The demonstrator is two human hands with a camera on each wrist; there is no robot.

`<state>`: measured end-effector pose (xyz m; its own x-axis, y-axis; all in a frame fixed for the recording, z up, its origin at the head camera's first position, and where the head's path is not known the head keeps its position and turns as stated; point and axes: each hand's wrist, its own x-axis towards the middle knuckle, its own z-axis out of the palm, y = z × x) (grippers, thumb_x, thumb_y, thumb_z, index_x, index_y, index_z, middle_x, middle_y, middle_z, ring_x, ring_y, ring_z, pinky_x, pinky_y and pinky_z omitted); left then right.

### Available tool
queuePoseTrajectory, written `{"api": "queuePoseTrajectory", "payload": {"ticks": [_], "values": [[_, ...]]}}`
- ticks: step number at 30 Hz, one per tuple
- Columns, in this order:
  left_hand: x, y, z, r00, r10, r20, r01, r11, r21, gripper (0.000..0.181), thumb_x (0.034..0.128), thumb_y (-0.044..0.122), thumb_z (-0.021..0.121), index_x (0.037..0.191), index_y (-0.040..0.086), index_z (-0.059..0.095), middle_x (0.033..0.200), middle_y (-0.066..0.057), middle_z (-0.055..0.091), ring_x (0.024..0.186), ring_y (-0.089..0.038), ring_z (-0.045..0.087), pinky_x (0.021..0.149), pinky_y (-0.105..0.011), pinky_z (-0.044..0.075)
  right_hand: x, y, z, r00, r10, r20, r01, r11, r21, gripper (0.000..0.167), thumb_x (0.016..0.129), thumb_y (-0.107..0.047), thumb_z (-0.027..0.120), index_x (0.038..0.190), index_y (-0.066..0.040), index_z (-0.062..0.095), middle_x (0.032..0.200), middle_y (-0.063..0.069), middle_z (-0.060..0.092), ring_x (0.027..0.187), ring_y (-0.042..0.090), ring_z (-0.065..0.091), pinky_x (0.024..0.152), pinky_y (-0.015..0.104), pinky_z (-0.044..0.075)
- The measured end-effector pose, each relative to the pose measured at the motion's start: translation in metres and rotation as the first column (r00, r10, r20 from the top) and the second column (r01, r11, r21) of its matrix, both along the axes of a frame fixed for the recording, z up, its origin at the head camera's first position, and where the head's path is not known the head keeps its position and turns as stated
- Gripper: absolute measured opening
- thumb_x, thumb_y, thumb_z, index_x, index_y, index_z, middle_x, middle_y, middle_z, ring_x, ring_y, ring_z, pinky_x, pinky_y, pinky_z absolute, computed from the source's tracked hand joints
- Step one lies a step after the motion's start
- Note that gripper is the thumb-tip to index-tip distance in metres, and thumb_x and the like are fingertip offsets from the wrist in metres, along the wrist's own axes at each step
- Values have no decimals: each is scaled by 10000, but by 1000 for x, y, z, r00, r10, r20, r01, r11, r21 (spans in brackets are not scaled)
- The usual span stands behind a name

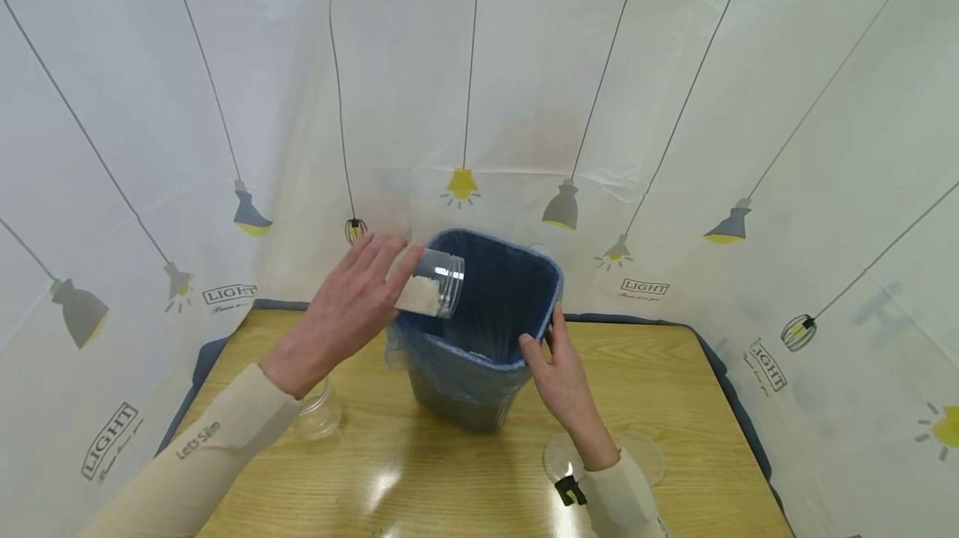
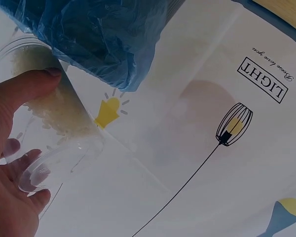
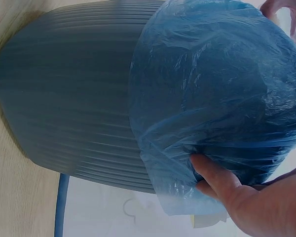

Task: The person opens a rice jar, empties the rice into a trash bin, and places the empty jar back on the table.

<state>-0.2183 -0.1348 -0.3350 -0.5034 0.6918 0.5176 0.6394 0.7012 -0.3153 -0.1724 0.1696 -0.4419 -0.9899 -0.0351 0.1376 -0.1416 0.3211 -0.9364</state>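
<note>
My left hand (image 1: 345, 309) holds a clear plastic jar (image 2: 64, 148) on its side at the left rim of a grey trash bin (image 1: 460, 405). Pale, grainy contents (image 2: 59, 111) lie along the jar's lower wall. The open mouth of the jar points right, over the bin's opening. A blue plastic liner (image 3: 202, 79) lines the bin and folds down outside its rim. My right hand (image 1: 558, 384) grips the right front of the rim through the liner, thumb and fingers on either side. The bin's bottom inside is hidden.
A second clear jar (image 1: 320, 415) stands on the wooden table (image 1: 360, 471), partly behind my left forearm. Two clear round lids (image 1: 563, 459) lie near my right wrist, partly covered by it. White sheeting (image 1: 524, 88) printed with lamps surrounds the table's back and sides.
</note>
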Motion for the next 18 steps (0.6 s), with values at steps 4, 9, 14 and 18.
{"api": "queuePoseTrajectory", "payload": {"ticks": [4,9,14,18], "values": [[0,1,-2,1000,-12,-11,12,1000,-8,792,744,55,898,1419,-43,494,1374,-270,550,1294,-409,519,1175,-538,357,0,0,0,1000,2,-7,-2,1000,-6,796,1082,-379,533,1677,-183,40,1725,100,116,1517,425,269,1153,601,318],[0,3,-3,999,-24,-34,23,1000,-19,689,797,11,842,1398,-52,512,1378,-285,542,1297,-428,504,1160,-522,384,0,0,0,1000,4,-10,-5,1000,-13,798,1081,-384,534,1677,-192,39,1726,95,112,1519,425,265,1157,601,314],[0,3,-4,999,-22,-46,20,999,-37,633,826,-50,785,1402,-37,523,1384,-287,527,1301,-436,492,1152,-515,396,1,-1,0,1000,5,-9,-5,1000,-12,792,1084,-401,523,1677,-206,36,1729,87,103,1527,420,249,1162,603,302],[1,3,-4,999,-15,-32,13,999,-49,630,834,-110,740,1417,-21,521,1405,-288,508,1318,-437,476,1162,-513,384,0,-1,-1,1000,3,-7,-3,1000,-12,785,1085,-404,518,1677,-222,37,1729,82,105,1529,418,247,1160,606,301]]}}
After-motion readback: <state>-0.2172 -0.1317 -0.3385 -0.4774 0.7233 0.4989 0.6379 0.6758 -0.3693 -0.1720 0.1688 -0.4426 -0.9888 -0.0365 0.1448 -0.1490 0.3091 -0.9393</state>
